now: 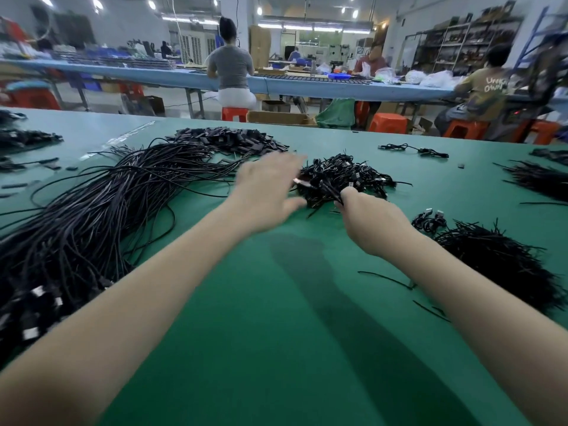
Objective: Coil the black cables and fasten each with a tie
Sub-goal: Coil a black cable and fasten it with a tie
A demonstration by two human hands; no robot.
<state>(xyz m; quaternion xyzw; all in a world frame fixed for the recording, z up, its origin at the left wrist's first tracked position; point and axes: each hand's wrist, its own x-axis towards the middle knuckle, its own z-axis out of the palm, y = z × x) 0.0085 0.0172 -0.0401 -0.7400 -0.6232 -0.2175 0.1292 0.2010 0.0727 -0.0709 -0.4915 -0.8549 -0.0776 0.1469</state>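
Fingers [344, 196] of our right hand [373, 222] pinch a coiled cable [325, 189] at the pile of coiled cables [347, 175], while our left hand [270, 192] hovers spread beside it. We read "UNK OWN" on a worker's shirt [488, 87] across the workshop. Loose cables [92, 216] and ties [504, 259] lie on our green table [276, 333].

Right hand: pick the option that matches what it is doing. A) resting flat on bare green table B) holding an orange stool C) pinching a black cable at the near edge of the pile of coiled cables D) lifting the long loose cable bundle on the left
C: the right hand has its fingers closed on a black cable at the near edge of the pile of coiled cables, while the left hand is spread open beside it.
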